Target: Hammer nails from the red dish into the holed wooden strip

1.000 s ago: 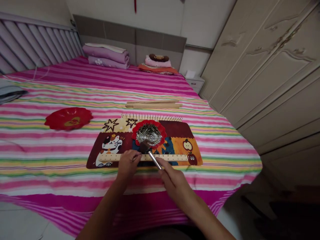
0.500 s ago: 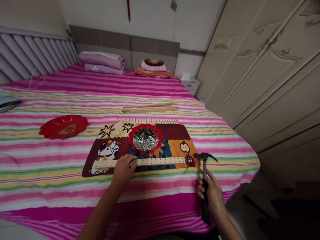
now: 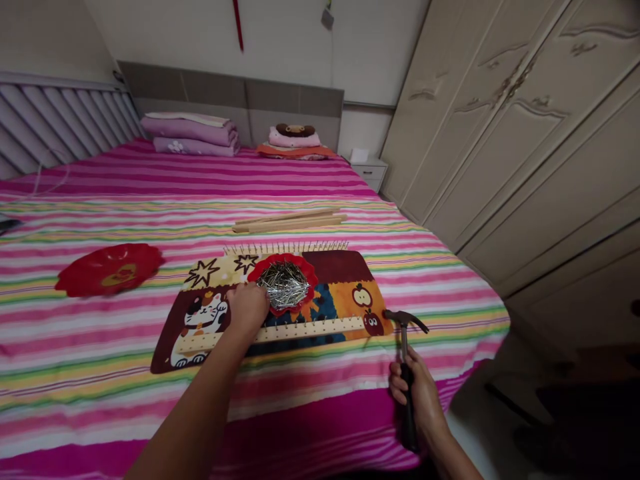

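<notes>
At centre, the left hand is at the red bowl, its fingertips' hold impossible to tell; a knock could spill nails. Lower centre, the unheld wooden strip could slide if bumped. Lower right, the right hand grips the hammer; loosening could drop it.

Bare hands, bare slender forearms

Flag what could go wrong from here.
1. The left hand is right at the edge of the red scalloped bowl; a bump could spill the loose nails.
2. Neither hand grips the near drilled wooden strip; a blow from the claw hammer in the right hand might shift it.
</notes>
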